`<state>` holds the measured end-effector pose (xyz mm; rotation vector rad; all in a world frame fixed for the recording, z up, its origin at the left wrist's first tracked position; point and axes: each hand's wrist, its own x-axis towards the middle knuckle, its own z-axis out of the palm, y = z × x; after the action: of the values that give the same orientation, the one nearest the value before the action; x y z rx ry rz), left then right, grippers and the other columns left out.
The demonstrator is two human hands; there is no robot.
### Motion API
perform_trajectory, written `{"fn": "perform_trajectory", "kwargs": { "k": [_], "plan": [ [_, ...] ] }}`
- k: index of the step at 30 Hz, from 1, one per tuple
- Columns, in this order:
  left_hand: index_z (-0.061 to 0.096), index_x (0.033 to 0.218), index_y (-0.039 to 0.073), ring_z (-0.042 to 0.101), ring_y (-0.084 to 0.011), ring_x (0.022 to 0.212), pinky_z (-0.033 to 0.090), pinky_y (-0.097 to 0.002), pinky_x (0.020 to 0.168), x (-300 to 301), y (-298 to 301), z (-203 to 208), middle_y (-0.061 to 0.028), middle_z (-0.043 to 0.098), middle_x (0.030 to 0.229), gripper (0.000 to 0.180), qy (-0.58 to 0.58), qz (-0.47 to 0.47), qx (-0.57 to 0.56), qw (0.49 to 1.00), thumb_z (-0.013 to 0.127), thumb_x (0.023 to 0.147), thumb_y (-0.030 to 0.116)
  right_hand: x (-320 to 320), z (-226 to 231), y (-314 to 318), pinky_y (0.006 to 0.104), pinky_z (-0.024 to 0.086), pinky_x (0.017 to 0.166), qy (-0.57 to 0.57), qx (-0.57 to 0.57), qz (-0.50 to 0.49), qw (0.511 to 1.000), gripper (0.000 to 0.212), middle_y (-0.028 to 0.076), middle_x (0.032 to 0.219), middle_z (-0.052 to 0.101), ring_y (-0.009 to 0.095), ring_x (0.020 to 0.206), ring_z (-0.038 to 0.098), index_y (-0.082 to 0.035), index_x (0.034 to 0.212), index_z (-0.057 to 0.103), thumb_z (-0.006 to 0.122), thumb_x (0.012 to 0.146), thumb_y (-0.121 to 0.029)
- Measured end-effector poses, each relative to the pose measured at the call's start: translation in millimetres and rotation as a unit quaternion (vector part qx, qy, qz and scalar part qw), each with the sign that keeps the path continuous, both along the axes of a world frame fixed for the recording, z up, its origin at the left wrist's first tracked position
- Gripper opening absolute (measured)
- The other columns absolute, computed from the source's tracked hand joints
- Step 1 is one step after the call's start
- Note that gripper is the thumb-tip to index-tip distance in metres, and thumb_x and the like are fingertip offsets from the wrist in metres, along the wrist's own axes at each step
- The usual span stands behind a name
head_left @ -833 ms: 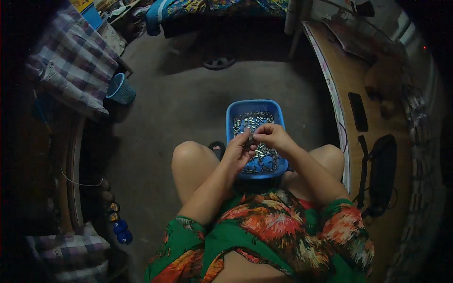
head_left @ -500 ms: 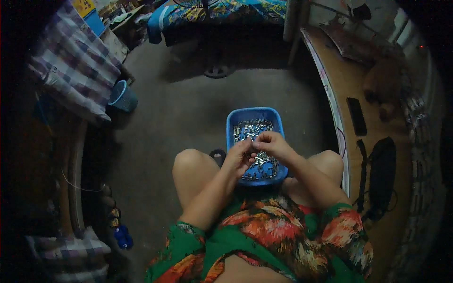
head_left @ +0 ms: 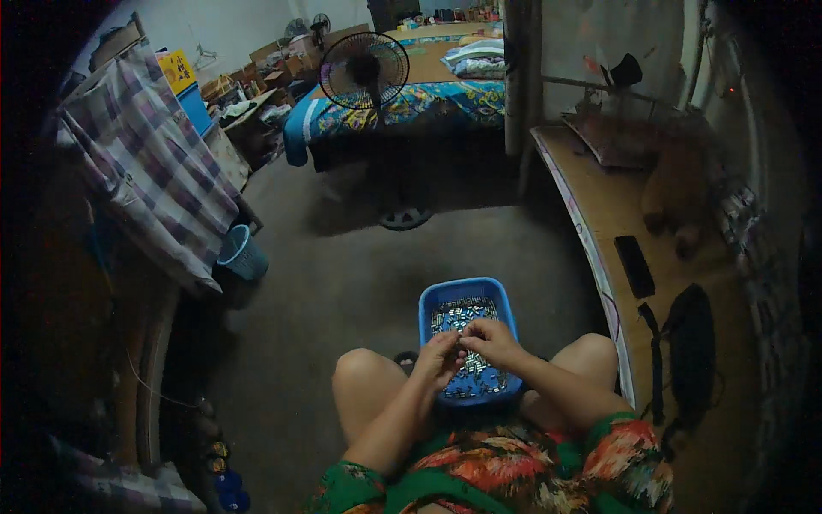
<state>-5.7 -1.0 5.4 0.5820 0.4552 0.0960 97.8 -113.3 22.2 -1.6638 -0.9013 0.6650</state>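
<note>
Both hands meet over a blue plastic basin (head_left: 511,319) between my knees. Many small, shiny metal pieces (head_left: 476,368) lie loose across its bottom; they look like short cylinders. My left hand (head_left: 437,361) is closed, thumb and fingertips pinched, with its palm side partly turned up. Against it, from the right, the fingers of my right hand (head_left: 494,345) pinch too, and the fingertips of the two hands touch or nearly touch. Whatever sits between the fingertips is too small to make out.
A bed or bench (head_left: 591,214) with a dark phone-like object (head_left: 634,266) and a black bag (head_left: 690,343) runs along my right. To the left stand a blue wastebasket (head_left: 244,255) and a checked cloth (head_left: 163,180). A standing fan (head_left: 364,70) is ahead, before a bed (head_left: 428,107).
My view has tilted up, so the basin and hands sit lower and the fan and bed show more fully. The hands stay pinched together over the basin.
</note>
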Motion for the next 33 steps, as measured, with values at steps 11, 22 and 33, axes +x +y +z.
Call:
{"fn": "perform_trajectory", "kwargs": {
  "k": [11, 22, 33],
  "plan": [
    [0.052, 0.085, 0.005, 0.051, -0.0114, 0.060, 0.043, -0.0210, 0.051, -6.1, -3.4, -4.8, -0.0029, 0.054, 0.073, 0.017, -0.028, -0.002, 0.043, 0.999, 0.054, 0.082, 0.022, -5.6, -14.6, -3.9, 0.0247, 0.041, 0.056, -0.046, 0.006, -0.001, 0.999, 0.012, 0.003, 0.068, 0.054, 0.009, 0.063, 0.050, -0.002, 0.081, 0.053, 0.058, 0.077, -0.012],
    [0.051, 0.089, 0.007, 0.052, -0.0122, 0.060, 0.042, -0.0177, 0.046, 7.2, 4.9, -8.6, -0.0038, 0.054, 0.074, 0.021, -0.004, -0.008, 0.013, 1.000, 0.053, 0.083, 0.026, 1.2, 5.2, 0.1, 0.0300, 0.043, 0.062, -0.272, 0.049, -0.016, 0.961, 0.012, 0.012, 0.076, 0.053, 0.021, 0.070, 0.053, 0.001, 0.086, 0.053, 0.054, 0.076, -0.005],
    [0.050, 0.089, 0.006, 0.048, -0.0119, 0.060, 0.038, -0.0182, 0.047, 2.1, 0.6, -3.2, -0.0054, 0.053, 0.076, 0.027, -0.027, -0.011, -0.055, 0.998, 0.051, 0.084, 0.032, 18.6, 12.0, -5.0, 0.0187, 0.037, 0.052, 0.319, 0.001, 0.016, 0.948, 0.013, 0.000, 0.077, 0.055, 0.005, 0.060, 0.046, -0.006, 0.087, 0.053, 0.056, 0.079, -0.015]
  ]
}}
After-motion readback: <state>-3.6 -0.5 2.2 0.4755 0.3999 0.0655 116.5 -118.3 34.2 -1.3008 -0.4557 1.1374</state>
